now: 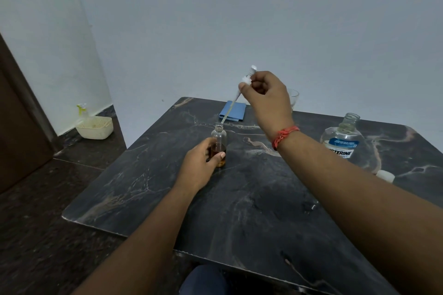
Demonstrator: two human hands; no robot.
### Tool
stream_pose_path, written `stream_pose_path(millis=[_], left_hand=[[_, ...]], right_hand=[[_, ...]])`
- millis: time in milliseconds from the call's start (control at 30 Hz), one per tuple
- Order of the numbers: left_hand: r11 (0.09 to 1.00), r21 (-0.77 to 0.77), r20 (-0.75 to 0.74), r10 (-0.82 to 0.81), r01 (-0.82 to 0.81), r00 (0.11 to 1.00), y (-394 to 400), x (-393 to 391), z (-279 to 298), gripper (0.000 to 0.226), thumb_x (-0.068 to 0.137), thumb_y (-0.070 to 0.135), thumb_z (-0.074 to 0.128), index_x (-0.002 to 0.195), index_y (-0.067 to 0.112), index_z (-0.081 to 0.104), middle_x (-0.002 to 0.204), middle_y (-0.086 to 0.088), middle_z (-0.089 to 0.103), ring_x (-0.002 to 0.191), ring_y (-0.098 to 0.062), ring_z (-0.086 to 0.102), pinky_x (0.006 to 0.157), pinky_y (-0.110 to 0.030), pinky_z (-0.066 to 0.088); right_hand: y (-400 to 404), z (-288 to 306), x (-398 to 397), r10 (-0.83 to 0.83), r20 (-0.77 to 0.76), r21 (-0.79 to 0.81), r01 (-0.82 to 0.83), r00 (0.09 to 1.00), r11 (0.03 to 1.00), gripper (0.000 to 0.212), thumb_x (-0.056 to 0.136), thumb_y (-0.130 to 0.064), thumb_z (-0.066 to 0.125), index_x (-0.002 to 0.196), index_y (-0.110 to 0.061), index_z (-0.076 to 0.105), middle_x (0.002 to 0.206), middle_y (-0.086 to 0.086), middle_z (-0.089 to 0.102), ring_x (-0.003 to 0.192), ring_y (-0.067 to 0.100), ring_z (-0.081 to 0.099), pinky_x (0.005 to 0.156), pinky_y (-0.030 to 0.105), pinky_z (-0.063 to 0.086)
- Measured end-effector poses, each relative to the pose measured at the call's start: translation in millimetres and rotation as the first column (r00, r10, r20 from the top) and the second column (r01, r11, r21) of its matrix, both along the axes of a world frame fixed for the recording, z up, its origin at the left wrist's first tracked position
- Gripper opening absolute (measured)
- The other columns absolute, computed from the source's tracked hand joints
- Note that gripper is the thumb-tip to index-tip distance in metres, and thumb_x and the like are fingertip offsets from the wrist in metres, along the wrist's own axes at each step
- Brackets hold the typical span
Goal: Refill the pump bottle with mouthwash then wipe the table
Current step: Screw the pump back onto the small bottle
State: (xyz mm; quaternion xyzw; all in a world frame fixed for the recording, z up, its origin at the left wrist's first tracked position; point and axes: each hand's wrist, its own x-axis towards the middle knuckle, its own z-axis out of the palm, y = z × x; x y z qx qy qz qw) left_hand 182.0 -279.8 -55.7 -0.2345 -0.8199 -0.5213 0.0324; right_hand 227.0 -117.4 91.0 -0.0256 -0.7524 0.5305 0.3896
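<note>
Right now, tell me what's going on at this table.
A person is refilling a small bottle. The left hand grips it upright on the dark table, its neck open and amber liquid low inside. The right hand pinches the pump top above it, tube slanting toward the neck. The mouthwash bottle stands uncapped at right; a blue cloth lies behind.

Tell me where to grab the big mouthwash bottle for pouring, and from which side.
Grip the mouthwash bottle round its wide body at the label, coming from its near right side. It stands upright with its neck uncapped, and the neck looks too narrow for a steady pour. The right hand must first put down the pump head; the left hand holds the small bottle.
</note>
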Motion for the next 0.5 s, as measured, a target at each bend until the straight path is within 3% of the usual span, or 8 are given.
stream_pose_path(millis=[233, 333, 500], left_hand=[[1.000, 0.005, -0.015, 0.002, -0.002, 1.000, 0, -1, -1, 0.047, 0.092, 0.025, 0.071, 0.136, 0.028, 0.055, 0.111, 0.022, 0.060, 0.092, 0.016, 0.056, 0.077, -0.001, 0.044], [1.000, 0.022, -0.007, -0.006, 0.006, 1.000, 0, -1, -2, 0.046, 0.091, 0.024, 0.071, 0.134, 0.029, 0.056, 0.102, 0.031, 0.059, 0.094, 0.017, 0.059, 0.085, -0.007, 0.047], [0.999, 0.047, -0.018, -0.018, 0.019, 1.000, 0, 0, -2, 0.041, 0.091, 0.023, 0.072, 0.129, 0.030, 0.060, 0.104, 0.026, 0.065, 0.100, 0.010, 0.063, 0.088, -0.014, 0.050]], right_hand=[[-9, -5, -3, 0.020, 0.042, 0.138, -0.025, 0.999, 0.990, 0.016, 0.086, -0.023, 0.073, 0.096, -0.023, 0.061, 0.082, -0.014, 0.060, 0.077, -0.001, 0.058, 0.072, 0.012, 0.049], [-14, -10, -7, 0.033, 0.129, 0.195, -0.058, 0.991, 0.979, 0.016, 0.085, -0.024, 0.074, 0.096, -0.023, 0.063, 0.084, -0.012, 0.062, 0.077, -0.001, 0.059, 0.067, 0.007, 0.047], [-21, -31, -11, 0.061, 0.312, 0.248, -0.144, 0.948, 0.958, 0.014, 0.081, -0.019, 0.075, 0.094, -0.019, 0.068, 0.084, -0.006, 0.067, 0.082, 0.010, 0.064, 0.078, 0.025, 0.054]])
